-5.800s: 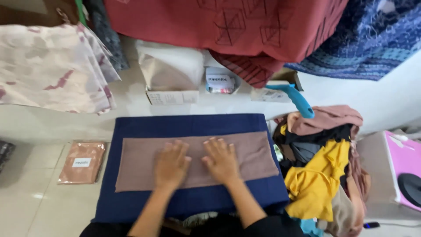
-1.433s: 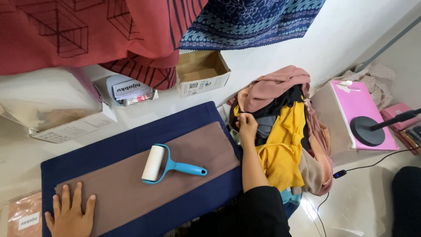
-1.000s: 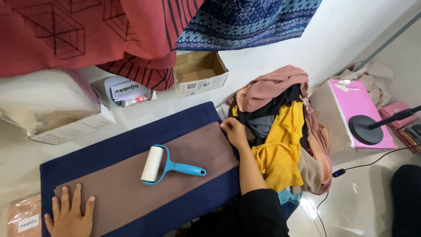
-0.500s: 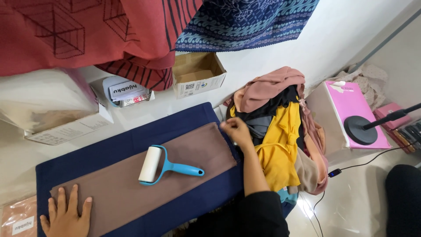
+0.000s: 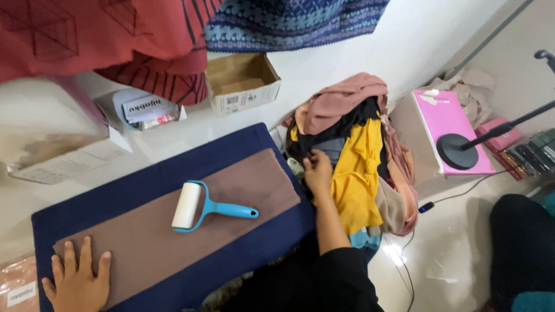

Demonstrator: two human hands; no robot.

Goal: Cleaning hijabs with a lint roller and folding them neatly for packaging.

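At the lower left, the left hand (image 5: 75, 281) was laid flat, fingers spread, on the brown cloth (image 5: 173, 222), partly cut off by the edge. The right hand (image 5: 318, 172) was pressed into the clothes pile (image 5: 358, 167); its grip could not be told. Between them, a lint roller (image 5: 202, 207) was left on the cloth.

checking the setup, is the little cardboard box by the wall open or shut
Open: the cardboard box has its top flaps up, showing a bare brown interior.
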